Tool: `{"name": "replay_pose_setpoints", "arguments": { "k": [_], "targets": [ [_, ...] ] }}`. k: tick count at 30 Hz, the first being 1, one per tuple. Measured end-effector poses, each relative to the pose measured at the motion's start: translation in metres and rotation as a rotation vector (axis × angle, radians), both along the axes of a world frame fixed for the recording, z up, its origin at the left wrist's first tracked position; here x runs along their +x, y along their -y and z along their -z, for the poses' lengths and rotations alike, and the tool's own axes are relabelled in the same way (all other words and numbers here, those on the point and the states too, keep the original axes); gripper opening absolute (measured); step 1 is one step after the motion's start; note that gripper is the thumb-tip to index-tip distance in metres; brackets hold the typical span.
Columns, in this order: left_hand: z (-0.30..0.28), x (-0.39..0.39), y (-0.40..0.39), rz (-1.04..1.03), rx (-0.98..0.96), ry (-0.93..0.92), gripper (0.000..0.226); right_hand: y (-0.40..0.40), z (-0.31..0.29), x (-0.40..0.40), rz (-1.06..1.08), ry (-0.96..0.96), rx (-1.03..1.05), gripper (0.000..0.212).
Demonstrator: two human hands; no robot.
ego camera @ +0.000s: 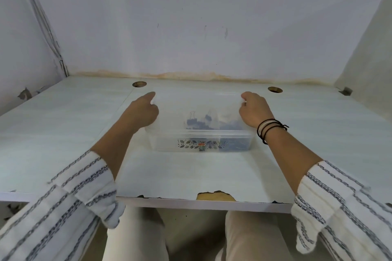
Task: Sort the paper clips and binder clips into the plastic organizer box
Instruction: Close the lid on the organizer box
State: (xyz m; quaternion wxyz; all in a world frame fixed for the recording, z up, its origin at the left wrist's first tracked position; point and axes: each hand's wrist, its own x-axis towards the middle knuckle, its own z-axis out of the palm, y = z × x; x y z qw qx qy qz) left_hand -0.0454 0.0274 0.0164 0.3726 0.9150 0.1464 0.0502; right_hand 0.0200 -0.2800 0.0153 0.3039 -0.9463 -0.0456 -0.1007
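A clear plastic box sits in the middle of the pale desk, square to the person, with its long side facing them so both hands can reach its ends evenly. A translucent lid is over the box, tilted up toward the far side, and each hand holds one far corner of it. The left hand has its fingers curled at the lid's left edge with the forefinger stretched along the corner; the right hand pinches the right corner with curled fingers. Holding both corners at once keeps the thin lid level and stops it flexing; whether it is being lifted off or set down cannot be told. Through the plastic, dark binder clips lie in the box toward its middle and right, some with wire handles standing up. Any paper clips are too small or blurred to pick out, and no dividers can be made out. No loose clips show on the desk, so the sorting looks close to done or not yet begun. Black and pale bands circle the right wrist, and striped sleeves are pushed back clear of the work.
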Motion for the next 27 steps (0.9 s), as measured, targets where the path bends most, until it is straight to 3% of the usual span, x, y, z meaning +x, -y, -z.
{"name": "replay_pose_setpoints", "arguments": {
  "k": [2,4,7,9,14,17,22,27],
  "targets": [
    [-0.001,0.006,0.005,0.015,0.108,-0.033,0.054,-0.001,0.001,0.007,0.0,-0.033,-0.046,0.013],
    [0.001,0.005,0.011,0.021,0.208,-0.037,0.054,-0.003,0.004,0.008,-0.031,-0.077,-0.104,0.018],
    [0.007,0.005,0.012,0.018,0.263,-0.037,0.057,-0.002,0.009,0.006,-0.096,-0.173,-0.149,0.054],
    [0.01,0.008,0.009,0.009,0.258,-0.037,0.057,-0.003,0.008,0.006,-0.096,-0.216,-0.168,0.066],
    [0.01,0.01,0.011,0.011,0.264,-0.014,0.057,-0.003,0.009,0.008,-0.069,-0.202,-0.166,0.065],
    [0.009,0.017,0.009,0.005,0.263,0.026,0.049,0.002,0.01,0.018,-0.059,-0.097,-0.126,0.048],
    [-0.01,0.065,0.003,-0.02,0.083,0.089,0.051,0.009,-0.004,0.075,-0.01,-0.042,0.149,0.044],
    [-0.009,0.149,-0.006,-0.112,-0.156,0.216,0.042,-0.007,-0.008,0.16,0.046,0.008,0.265,0.041]
  ]
}}
